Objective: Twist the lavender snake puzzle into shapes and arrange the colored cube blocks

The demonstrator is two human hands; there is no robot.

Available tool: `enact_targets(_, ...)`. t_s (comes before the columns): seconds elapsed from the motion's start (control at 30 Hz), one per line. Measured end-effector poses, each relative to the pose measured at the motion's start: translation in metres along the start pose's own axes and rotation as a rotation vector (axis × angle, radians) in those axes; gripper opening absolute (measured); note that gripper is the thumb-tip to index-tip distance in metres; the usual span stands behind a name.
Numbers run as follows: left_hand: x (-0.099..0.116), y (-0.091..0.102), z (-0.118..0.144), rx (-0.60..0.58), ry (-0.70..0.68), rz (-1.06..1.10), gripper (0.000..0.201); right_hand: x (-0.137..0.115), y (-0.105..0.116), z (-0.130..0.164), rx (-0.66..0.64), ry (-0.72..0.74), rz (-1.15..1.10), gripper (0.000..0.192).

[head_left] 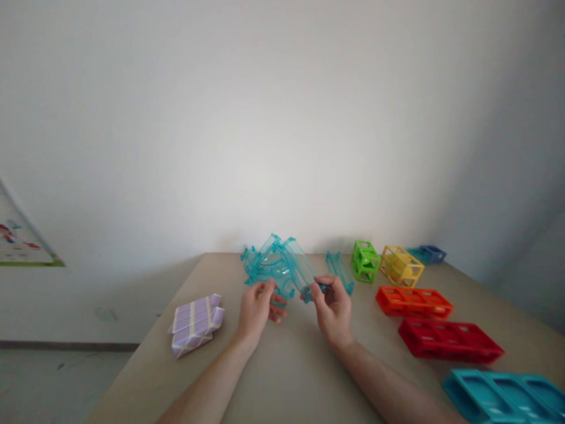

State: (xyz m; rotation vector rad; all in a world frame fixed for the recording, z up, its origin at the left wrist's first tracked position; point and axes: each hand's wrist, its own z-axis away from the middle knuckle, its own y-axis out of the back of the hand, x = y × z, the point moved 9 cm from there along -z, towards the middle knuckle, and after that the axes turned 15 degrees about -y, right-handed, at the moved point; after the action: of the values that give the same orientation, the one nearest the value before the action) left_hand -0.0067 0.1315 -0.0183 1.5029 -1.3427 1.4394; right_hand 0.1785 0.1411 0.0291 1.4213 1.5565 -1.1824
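Observation:
My right hand [333, 312] pinches the near end of a long, clear teal plastic track piece [303, 264] between thumb and fingers. The piece slopes up and away to the left, close against a pile of curved clear teal track pieces [268, 266]. Whether it is joined to them I cannot tell. Just in front of that pile is my left hand [256, 306], its fingers apart and nothing visible in them. Another straight teal track piece [339, 272] lies on the table behind my right hand.
On the table [269, 383], a purple checked block-like bundle [196, 324] lies left. To the right are green [365, 261] and yellow [401, 265] frame blocks, orange [414, 302], red [450, 340] and blue [507, 394] trays, and a dark blue block [432, 254]. A wall [282, 129] stands behind.

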Motion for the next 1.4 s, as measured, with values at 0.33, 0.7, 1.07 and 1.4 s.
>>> enact_targets(0.33,0.044,0.038,-0.005,0.246,-0.483,-0.408,0.050,-0.013,-0.012,0.015,-0.117,0.120,0.006,0.007)
enact_targets(0.7,0.047,0.058,-0.012,0.351,-0.502,-0.438,0.015,-0.064,-0.032,0.058,-0.185,0.413,0.221,0.007)
enact_targets(1.07,0.036,0.053,-0.014,0.314,-0.402,-0.361,0.018,-0.005,-0.027,0.007,-0.068,0.072,0.473,0.017)
enact_targets(1.4,0.064,0.048,-0.002,0.334,-0.542,-0.418,0.017,-0.006,-0.038,0.002,-0.139,0.160,0.615,0.008)
